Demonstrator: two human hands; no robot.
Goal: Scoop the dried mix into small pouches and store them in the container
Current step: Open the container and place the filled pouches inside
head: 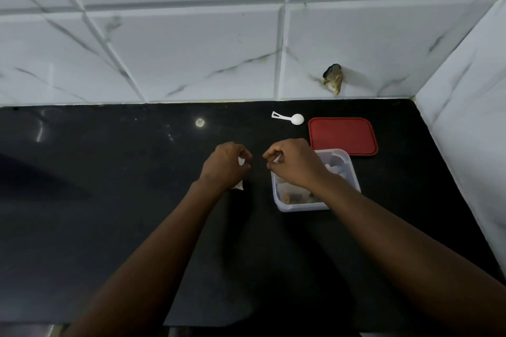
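Note:
My left hand (pixel 226 165) is closed over a small white pouch (pixel 241 185), whose corner peeks out beneath the palm; another white bit shows between the fingers. My right hand (pixel 294 161) is pinched shut on a small white piece, held above the left rim of a clear plastic container (pixel 284 204). The container sits on the black counter and holds pouches and brownish dried mix, partly hidden by my right forearm. A white plastic scoop (pixel 290 118) lies on the counter behind the hands, bowl to the right.
A red lid (pixel 342 136) lies flat behind the container. The black counter (pixel 109 200) ends at a white marble-tiled wall (pixel 191 49) at the back and a side wall at the right. A broken hole (pixel 334 78) shows in a back tile.

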